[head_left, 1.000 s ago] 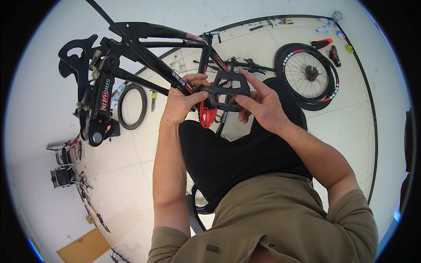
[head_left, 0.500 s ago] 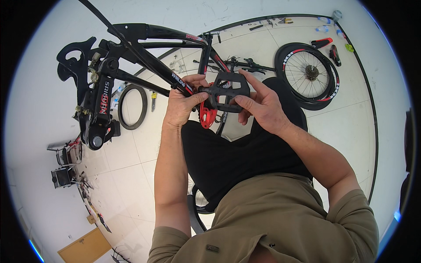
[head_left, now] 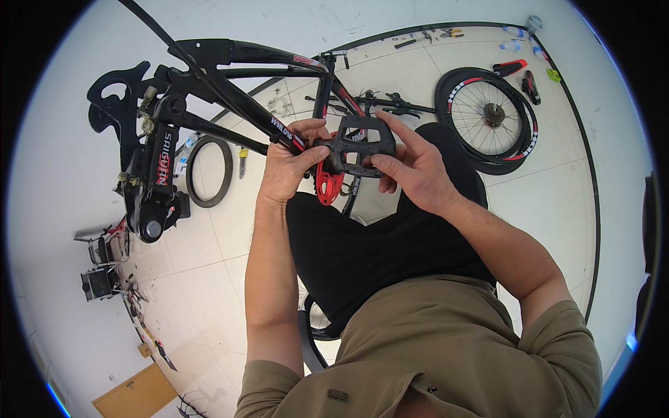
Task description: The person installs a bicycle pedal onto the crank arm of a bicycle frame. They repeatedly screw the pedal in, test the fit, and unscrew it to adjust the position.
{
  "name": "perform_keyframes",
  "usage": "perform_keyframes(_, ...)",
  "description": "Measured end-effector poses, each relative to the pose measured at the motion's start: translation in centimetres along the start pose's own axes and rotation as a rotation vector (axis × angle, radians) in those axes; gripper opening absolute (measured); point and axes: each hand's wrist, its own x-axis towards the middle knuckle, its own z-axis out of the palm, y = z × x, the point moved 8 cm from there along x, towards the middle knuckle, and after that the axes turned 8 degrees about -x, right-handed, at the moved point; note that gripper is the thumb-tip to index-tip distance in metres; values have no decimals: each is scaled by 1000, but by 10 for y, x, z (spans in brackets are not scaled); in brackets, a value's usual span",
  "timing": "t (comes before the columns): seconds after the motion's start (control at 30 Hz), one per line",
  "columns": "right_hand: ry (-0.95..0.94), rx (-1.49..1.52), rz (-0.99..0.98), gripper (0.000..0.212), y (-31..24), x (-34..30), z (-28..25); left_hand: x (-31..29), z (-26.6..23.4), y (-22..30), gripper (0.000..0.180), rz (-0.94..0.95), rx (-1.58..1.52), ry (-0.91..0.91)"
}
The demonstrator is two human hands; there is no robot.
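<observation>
A black bicycle pedal point(head_left: 361, 145) is held between my hands, above my lap. My left hand point(head_left: 296, 157) grips its inner end, the thumb on the axle side and the fingers behind. On the pedal's outer edge, the thumb and fingers of my right hand point(head_left: 415, 159) close round it from the right. Just below the pedal's inner end shows a red chainring part point(head_left: 327, 184), partly covered by my left hand and the pedal. The black bicycle frame point(head_left: 240, 97) slants across the upper left, its tube passing behind my left hand.
A clamp-like repair stand head point(head_left: 164, 150) holds up the frame at the left. On the floor lie a wheel with a cassette point(head_left: 519, 136), a loose tyre point(head_left: 226, 174), handlebars point(head_left: 401, 104), a red and black saddle point(head_left: 510, 67) and several tools point(head_left: 418, 38) by the wall.
Both hands and the pedal stay nearly in place, shifted very slightly left. The frame and stand have tilted or moved a little to the left in view.
</observation>
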Motion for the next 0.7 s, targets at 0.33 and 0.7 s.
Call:
perform_keyframes(0.33, 138, -340, -142, 37, 11, 4, -12, 4, 3, 2, 42, -78, 59, -19)
perform_keyframes(0.7, 125, -574, -311, 41, -6, -2, -7, 5, 3, 2, 41, -106, 22, -7)
